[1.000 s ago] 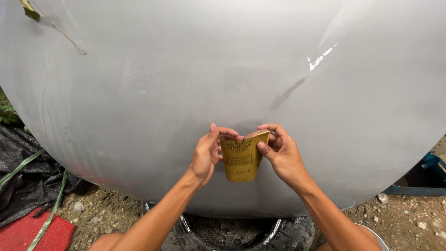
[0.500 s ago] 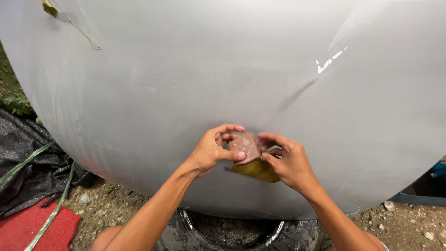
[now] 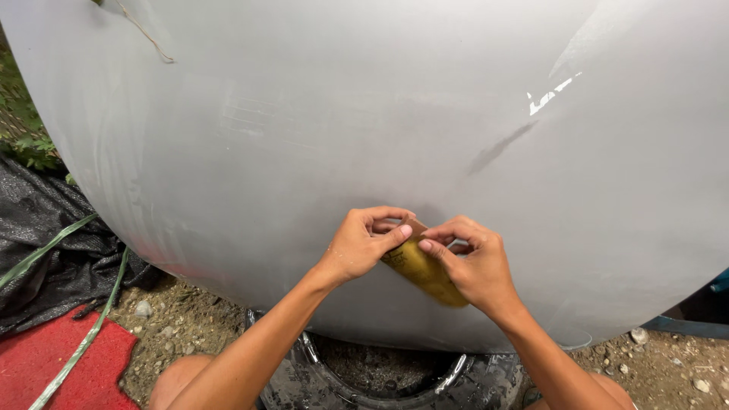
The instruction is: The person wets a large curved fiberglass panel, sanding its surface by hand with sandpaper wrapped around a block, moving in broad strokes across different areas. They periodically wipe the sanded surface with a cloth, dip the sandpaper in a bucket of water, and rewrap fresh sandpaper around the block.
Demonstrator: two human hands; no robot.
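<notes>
Your left hand (image 3: 363,244) and right hand (image 3: 469,258) meet low on the large, rounded, pale grey hull surface (image 3: 364,129), which fills most of the view. Between them sits a folded yellow-brown sheet of sandpaper (image 3: 422,270), pressed against the hull.

Left grip: thumb and curled fingers pinch the sheet's upper left edge. Right grip: fingers closed over the sheet's top, thumb tip touching the paper just beside your left thumb. The sheet's lower part hangs out below your right palm.

A dark streak and a small white scrape mark the hull up to the right of your hands.

Below the hull, near you: a black rubber tyre (image 3: 342,380) on gravelly dirt ground (image 3: 190,319). Far left: black woven ground sheet (image 3: 45,228) with green straps (image 3: 83,342) across it, a red mat (image 3: 45,364) at the near left corner, green plants (image 3: 19,129) at the left edge.
</notes>
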